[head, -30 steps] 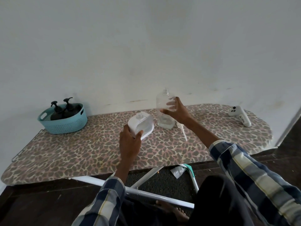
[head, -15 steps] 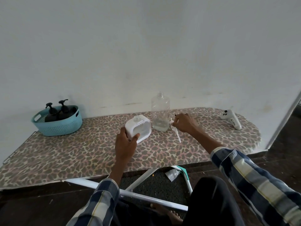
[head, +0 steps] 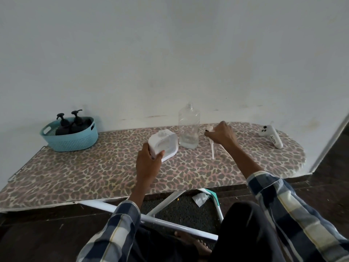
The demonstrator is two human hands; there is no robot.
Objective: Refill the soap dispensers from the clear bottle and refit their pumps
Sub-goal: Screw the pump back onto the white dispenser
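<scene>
On the leopard-print ironing board, the left hand grips the one white dispenser by its near corner, tilting it (probably to steady its open neck), while the right hand pinches the head of the single white pump, whose tube trails toward the person, seemingly about to refit it. Between both hands stands one uncapped clear bottle, nearly empty; two black pump bottles wait in one teal basket far left, and one white controller lies far right.
</scene>
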